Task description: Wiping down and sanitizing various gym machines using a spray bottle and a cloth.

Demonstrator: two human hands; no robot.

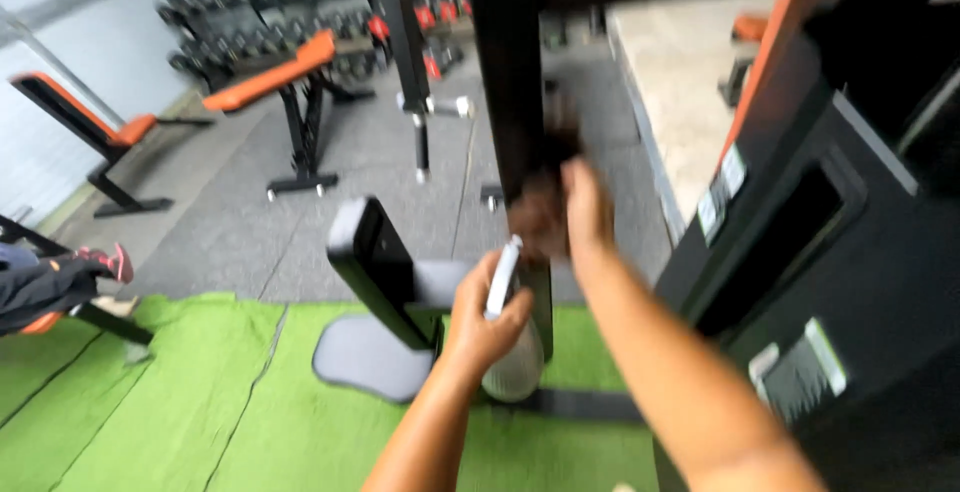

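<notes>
A gym room spreads out below the camera: grey rubber floor (400,172) in the far half, green turf (200,402) in the near half, with the straight seam between them running across just behind a grey padded seat (370,357). The seat lies low on the turf, and its black-edged back pad (372,262) rises at a tilt from it.

A black upright post (510,82) of a machine comes down through the middle of the view. The right hand (585,207) is up against this post, its fingers pressing a dark cloth (540,217) to the post's face; motion blur hides how tightly they clench. The left hand (485,322) is just below and left of it, fingers wrapped around the neck of a white spray bottle (510,352), whose round body hangs below the fist close to the post's lower part.

To the right, a black machine housing (820,252) with an orange edge fills the side, close to the right forearm, leaving little room there. To the left the turf lies open as far as a dark bundle (50,282) at the frame edge. Farther back on the grey floor stand two orange-padded benches (280,72) and a dumbbell rack (280,12), well apart from the hands, with bare floor between them and the post.
</notes>
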